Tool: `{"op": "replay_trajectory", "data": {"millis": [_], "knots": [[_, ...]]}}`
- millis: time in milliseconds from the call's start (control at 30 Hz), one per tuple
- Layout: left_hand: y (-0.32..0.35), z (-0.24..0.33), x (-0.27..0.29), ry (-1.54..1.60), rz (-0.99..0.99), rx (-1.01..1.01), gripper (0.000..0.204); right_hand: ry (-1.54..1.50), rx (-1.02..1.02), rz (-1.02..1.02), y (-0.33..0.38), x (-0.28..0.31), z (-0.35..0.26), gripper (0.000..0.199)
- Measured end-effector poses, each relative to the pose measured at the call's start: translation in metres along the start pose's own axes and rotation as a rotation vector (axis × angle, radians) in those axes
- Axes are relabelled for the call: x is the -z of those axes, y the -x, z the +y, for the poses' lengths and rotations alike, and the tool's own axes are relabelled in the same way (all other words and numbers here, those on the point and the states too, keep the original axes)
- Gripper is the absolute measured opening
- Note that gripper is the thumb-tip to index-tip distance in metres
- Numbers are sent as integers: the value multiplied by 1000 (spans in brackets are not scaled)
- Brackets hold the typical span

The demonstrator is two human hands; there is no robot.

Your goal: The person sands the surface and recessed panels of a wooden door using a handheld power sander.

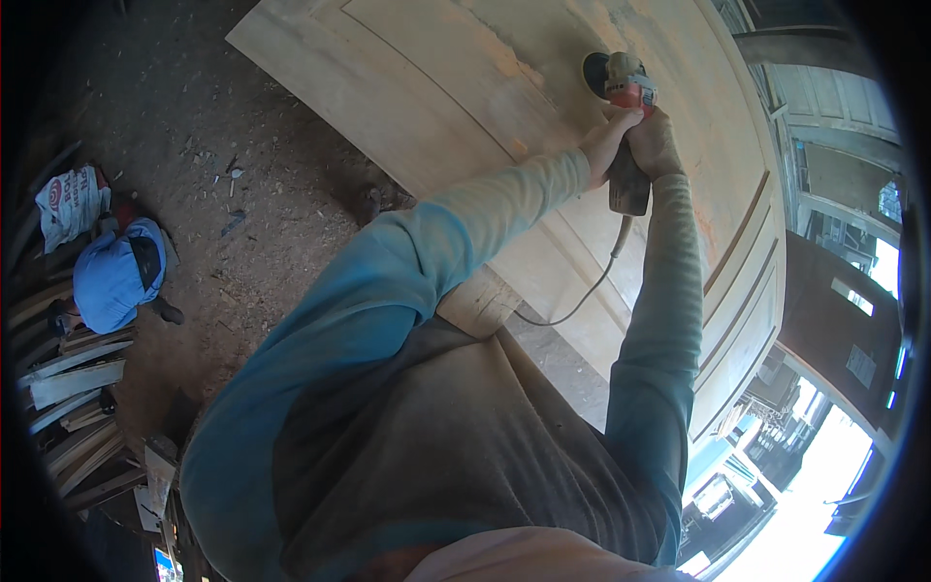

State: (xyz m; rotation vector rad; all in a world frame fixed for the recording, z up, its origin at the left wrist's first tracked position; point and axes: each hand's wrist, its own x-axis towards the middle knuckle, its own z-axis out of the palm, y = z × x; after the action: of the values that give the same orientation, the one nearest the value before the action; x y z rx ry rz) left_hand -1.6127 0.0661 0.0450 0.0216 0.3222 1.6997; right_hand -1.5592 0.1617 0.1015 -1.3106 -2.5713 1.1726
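Both my arms reach forward over a large panelled wooden door (465,107) lying before me. My left hand (606,147) and my right hand (657,145) are closed round a corded angle grinder (630,184) with a red and grey head. Its round dark sanding disc (595,74) meets the door's surface, or hovers just over it; I cannot tell which. Around the disc the wood shows darker patches and orange-brown marks. From the tool's rear end a grey cord (606,272) curves down and back across the door toward my body. Some fingers are hidden behind the tool.
At the far left a person in blue (121,274) bends beside a white printed sack (72,208) and a stack of wood strips (82,383). Wood chips litter the dirt floor (242,233). More door panels (839,320) stand along the right, near a bright opening.
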Motion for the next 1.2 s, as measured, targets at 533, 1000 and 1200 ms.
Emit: {"op": "replay_trajectory", "data": {"millis": [533,1000,1200], "knots": [[123,-21,-9,15,160,-200,45,-77,253,-130,110,-39,-41,40],[119,-34,18,-140,3,160,51,-368,73,-37,125,-40,-23,41],[71,-41,-5,-359,202,71,46,10,-27,-13,92,-16,2,36]]}}
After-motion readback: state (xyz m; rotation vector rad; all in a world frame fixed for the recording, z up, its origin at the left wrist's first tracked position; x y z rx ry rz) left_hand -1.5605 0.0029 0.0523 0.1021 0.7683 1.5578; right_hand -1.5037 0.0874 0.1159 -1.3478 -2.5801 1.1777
